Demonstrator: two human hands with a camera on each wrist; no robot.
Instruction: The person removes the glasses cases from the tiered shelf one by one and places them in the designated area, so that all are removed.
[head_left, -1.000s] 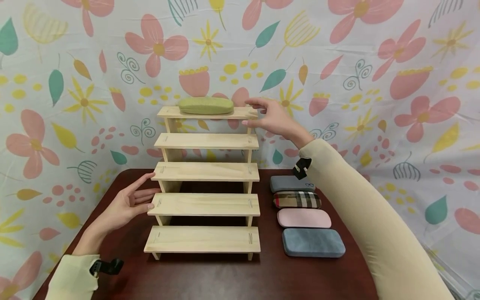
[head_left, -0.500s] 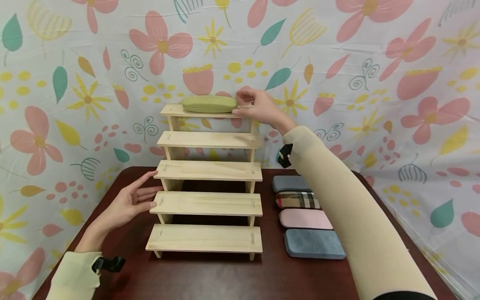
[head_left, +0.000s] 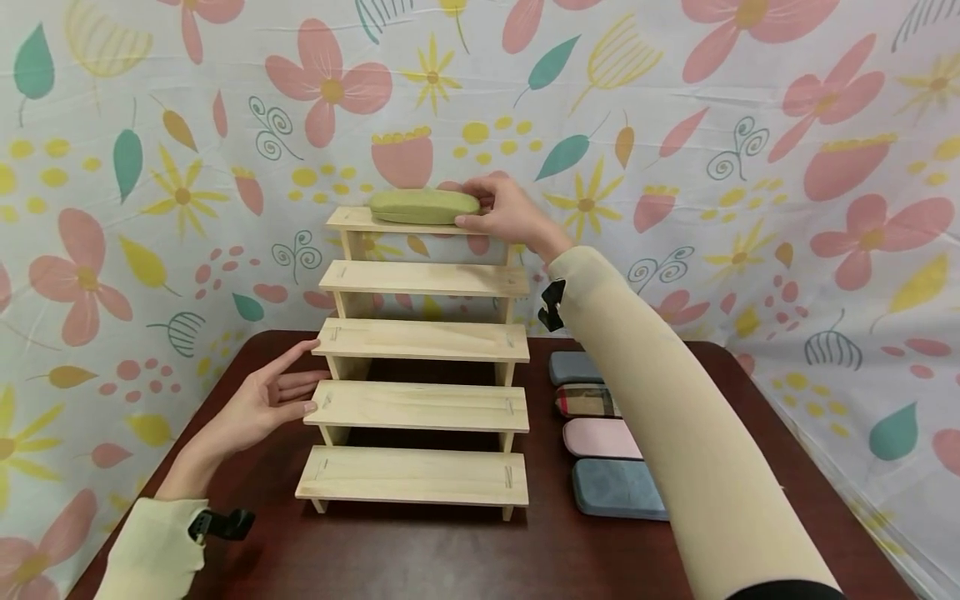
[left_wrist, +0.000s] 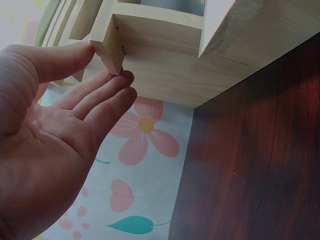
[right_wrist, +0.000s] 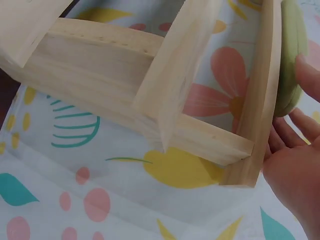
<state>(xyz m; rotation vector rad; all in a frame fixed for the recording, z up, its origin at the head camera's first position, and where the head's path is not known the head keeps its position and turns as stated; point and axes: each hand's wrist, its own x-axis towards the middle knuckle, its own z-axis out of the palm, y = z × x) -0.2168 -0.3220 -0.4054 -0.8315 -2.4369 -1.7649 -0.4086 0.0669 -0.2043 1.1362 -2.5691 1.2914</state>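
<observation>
A pale wooden stand (head_left: 420,337) with several stepped shelves rises from the table. On its top shelf lies a green glasses case (head_left: 420,206). My right hand (head_left: 512,215) holds the right end of that case, thumb in front and fingers behind. In the right wrist view, the fingers of the right hand (right_wrist: 295,145) come around the end of the case (right_wrist: 291,65), close to the shelf. My left hand (head_left: 262,404) is at the stand's left side, fingers mostly straight. Its thumb and fingertips touch the shelf ends, as the left wrist view of the hand (left_wrist: 75,110) shows.
To the right of the stand, a grey-blue case (head_left: 573,367), a plaid case (head_left: 587,401), a pink case (head_left: 600,437) and a blue case (head_left: 617,487) lie in a column on the dark red table (head_left: 405,554). My right sleeve partly covers them. A floral cloth hangs behind.
My right hand has moved left from beside the top shelf and taken hold of the green glasses case's right end. The left hand stays at the shelf ends. The head view shifts slightly.
</observation>
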